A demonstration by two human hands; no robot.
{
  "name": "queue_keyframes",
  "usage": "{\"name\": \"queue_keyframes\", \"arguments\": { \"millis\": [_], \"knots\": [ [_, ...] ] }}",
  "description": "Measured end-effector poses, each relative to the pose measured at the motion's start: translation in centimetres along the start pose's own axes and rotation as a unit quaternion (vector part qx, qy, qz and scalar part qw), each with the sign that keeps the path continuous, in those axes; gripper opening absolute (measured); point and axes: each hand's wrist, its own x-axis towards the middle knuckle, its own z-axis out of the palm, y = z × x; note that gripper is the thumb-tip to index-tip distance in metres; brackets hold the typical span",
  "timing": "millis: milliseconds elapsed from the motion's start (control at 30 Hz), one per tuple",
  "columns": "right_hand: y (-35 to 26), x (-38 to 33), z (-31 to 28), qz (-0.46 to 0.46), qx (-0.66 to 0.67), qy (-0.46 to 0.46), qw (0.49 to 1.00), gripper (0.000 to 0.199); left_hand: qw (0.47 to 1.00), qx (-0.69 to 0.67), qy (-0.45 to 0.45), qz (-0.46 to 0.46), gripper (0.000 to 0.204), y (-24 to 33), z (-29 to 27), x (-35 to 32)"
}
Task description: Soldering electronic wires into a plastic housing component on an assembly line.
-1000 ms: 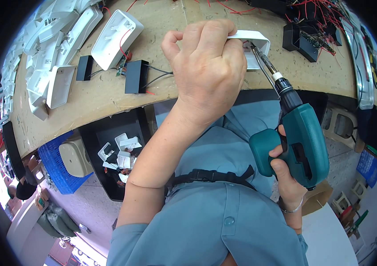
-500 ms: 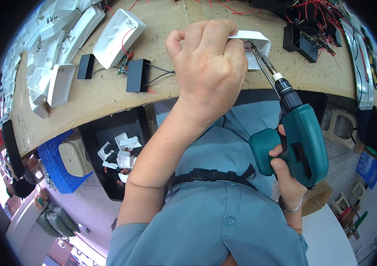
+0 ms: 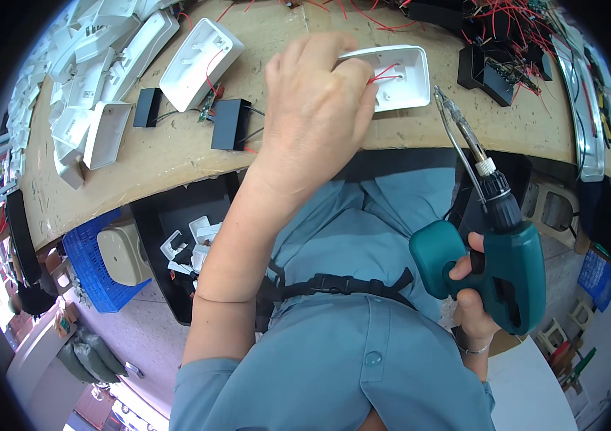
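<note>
A white plastic housing (image 3: 412, 92) lies on the bench, its hollow side showing. Over its left end, my left hand (image 3: 318, 115) is closed with fingers curled, gripping the housing; the fingertips are hidden behind the hand. Two thin red wires (image 3: 383, 75) run from beside my thumb into the hollow. Around the handle of a teal pistol-shaped soldering gun (image 3: 517, 269) my right hand (image 3: 474, 309) is wrapped, with fingers at the trigger. The gun's metal tip and thin feed tube (image 3: 456, 118) point up, just right of the housing and apart from it.
Several white housings (image 3: 108, 133) pile up at the left, and another (image 3: 198, 68) lies nearer with a red wire. Black boxes (image 3: 230, 123) with leads sit beside my left hand. More black boxes (image 3: 492, 75) and tangled red wires are at the right. A black bin (image 3: 169, 194) stands below the bench edge.
The soldering gun has drawn back down and right, its tip leaving the housing's hollow. My left hand has shifted slightly left with the housing, and the red wires inside now show.
</note>
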Motion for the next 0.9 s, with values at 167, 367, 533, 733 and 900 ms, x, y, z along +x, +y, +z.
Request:
{"name": "queue_keyframes", "arguments": {
  "millis": [167, 367, 533, 733, 900],
  "knots": [
    [-0.6, 0.5, 0.4, 0.002, 0.07, 0.036, 0.997, 0.075, 0.973, -0.196, -0.032, -0.117, 0.011, 0.1, -4.3, -1.1],
    [0.4, 1.5, 0.1, -0.048, 0.084, 0.031, 0.995, 0.075, 0.798, -0.569, -0.037, -0.195, 0.019, -4.6, -14.1, -8.6],
    [1.7, 1.7, -0.2, -0.075, 0.093, -0.003, 0.993, 0.073, 0.783, -0.418, -0.191, -0.419, 0.02, -6.3, -19.6, -16.3],
    [2.0, 2.4, 0.0, -0.081, 0.11, -0.032, 0.99, 0.073, 0.732, 0.039, -0.47, -0.492, 0.029, -8.3, -20.0, -22.3],
    [1.9, 2.4, 0.1, -0.093, 0.106, -0.029, 0.99, 0.072, 0.892, -0.085, -0.164, -0.413, 0.024, -6.9, -20.9, -13.7]
  ]
}}
